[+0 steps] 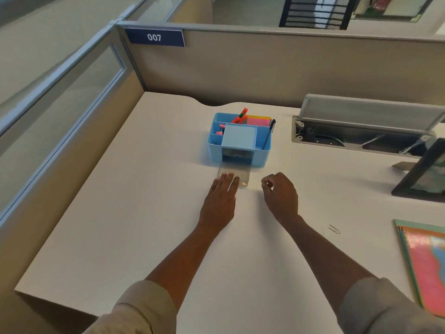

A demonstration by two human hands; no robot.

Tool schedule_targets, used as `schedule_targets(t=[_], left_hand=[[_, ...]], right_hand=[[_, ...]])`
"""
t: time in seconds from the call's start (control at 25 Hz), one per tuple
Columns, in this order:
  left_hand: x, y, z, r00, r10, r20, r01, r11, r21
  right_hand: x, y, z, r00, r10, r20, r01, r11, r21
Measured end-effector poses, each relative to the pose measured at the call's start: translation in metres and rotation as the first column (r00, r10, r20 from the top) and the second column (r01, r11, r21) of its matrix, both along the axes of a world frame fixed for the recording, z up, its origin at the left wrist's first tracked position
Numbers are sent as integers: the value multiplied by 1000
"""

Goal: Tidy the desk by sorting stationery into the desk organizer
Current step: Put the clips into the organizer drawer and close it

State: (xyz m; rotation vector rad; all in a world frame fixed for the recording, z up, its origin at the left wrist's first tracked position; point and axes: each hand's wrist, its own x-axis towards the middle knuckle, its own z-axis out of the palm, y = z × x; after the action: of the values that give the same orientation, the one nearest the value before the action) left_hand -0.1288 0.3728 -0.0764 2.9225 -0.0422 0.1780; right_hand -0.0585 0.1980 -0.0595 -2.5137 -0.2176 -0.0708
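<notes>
A light blue desk organizer (240, 141) stands on the white desk (144, 213). It holds orange-red markers (240, 116), pink sticky notes (257, 121), a black pen (271, 127) and a small pink item (221, 130). Its clear drawer (233, 175) is pulled out toward me, with small clips inside. My left hand (220, 196) lies flat, its straight fingers resting on the drawer's front. My right hand (280, 194) hovers just right of the drawer with fingers loosely curled; whether it pinches anything I cannot tell. A loose paper clip (333, 229) lies on the desk to the right.
A colourful notebook (426, 266) lies at the right edge. A black monitor stand (423, 174) and an open cable tray (361, 136) sit at the back right. Beige cubicle walls (265, 68) enclose the desk at the back and left.
</notes>
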Motion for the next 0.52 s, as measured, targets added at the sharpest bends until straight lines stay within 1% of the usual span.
schedule_targets(t=[0.08,0.32,0.52], left_hand=[[-1,-15,0,998,-58,13,59,998,-10],[-7,-74,5,980,-198,-37,191,972,-137],[-11,-122,9,949,-308,-71,291,939,-186]], right_hand=[[-24,-16,-4,1000,-27,4,27,1000,-1],[-70,-60,-10,995,-101,-2,101,995,3],[-88,-109,-9,973,-229,-32,229,973,0]])
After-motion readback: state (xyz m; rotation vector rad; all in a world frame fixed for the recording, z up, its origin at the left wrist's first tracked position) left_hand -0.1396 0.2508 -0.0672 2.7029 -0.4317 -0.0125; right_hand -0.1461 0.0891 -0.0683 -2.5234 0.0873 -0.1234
